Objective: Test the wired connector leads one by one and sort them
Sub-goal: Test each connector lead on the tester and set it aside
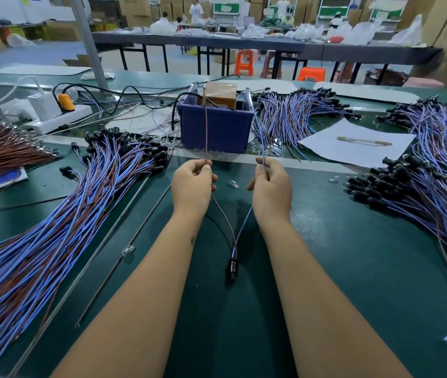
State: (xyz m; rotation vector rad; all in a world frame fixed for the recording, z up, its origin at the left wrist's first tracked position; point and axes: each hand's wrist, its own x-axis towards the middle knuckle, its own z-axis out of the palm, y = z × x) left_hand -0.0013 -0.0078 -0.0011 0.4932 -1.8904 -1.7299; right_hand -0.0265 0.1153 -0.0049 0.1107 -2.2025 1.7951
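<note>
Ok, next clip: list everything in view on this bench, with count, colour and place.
held lead: one, brown and blue wires, black connector, centre
lead piles: several, blue-brown, left, right, rear
brown wire bundle: one, far left
plastic bin: one, dark blue, centre rear
power strip: one, white, rear left
paper sheet: one, white, right, with a pen on it
left hand: pinches brown wire
right hand: pinches blue wire

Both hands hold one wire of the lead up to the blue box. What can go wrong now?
1. The left hand and right hand only pinch the brown wire and blue wire, so an end may slip.
2. The black connector hangs low and may catch on the loose rods.
</note>
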